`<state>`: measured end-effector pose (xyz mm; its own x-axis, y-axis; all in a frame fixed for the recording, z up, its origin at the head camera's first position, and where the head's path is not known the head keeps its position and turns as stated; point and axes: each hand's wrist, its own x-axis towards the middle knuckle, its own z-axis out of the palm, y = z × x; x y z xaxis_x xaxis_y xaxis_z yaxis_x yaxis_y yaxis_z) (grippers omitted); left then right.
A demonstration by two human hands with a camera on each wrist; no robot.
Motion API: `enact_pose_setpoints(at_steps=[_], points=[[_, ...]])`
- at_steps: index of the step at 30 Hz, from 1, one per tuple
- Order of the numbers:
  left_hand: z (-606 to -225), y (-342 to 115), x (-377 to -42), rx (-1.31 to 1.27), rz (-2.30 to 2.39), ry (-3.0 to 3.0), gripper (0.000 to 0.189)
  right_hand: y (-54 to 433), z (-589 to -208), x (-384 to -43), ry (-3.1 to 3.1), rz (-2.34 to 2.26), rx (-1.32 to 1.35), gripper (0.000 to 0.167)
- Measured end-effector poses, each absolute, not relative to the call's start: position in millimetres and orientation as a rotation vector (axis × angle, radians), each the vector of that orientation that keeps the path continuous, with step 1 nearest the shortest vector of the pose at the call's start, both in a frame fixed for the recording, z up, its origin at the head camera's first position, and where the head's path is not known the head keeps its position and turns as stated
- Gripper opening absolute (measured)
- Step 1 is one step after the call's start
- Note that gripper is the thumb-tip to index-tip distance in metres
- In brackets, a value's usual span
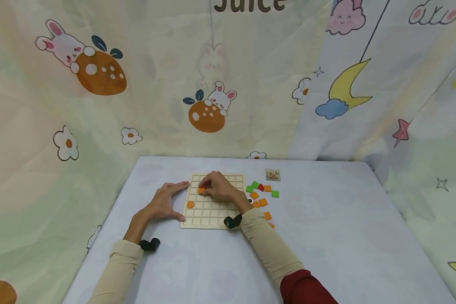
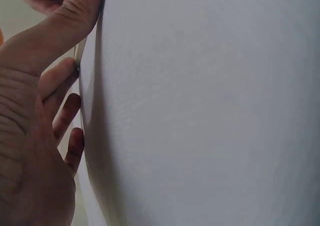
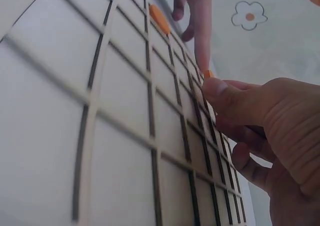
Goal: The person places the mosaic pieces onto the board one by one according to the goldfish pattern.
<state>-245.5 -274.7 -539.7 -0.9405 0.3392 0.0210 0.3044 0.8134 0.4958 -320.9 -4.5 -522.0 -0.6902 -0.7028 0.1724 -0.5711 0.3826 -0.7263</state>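
A pale wooden grid board lies on the white table. My right hand is over its upper left part and pinches an orange tile between thumb and fingers, at the grid surface. Lower on the board's left side sits another orange piece with a rounded outline; the right wrist view shows this orange piece lying on the grid. With thumb and fingers spread, my left hand touches the board's left edge. In the left wrist view, the left hand holds nothing visible.
Right of the board lie several loose orange tiles, green tiles and a red piece, some partly behind my right forearm. A small patterned card lies behind them. A printed cloth hangs beyond the table's far edge.
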Motion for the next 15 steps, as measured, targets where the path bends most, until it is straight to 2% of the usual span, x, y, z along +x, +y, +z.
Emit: enact_pose_setpoints(at_steps=[15], points=[[-540.1,-276.4,-245.9,0.515,0.779,2.922,0.129,-29.3,-527.1,-327.1,2.456,-1.237,-1.105,0.018]])
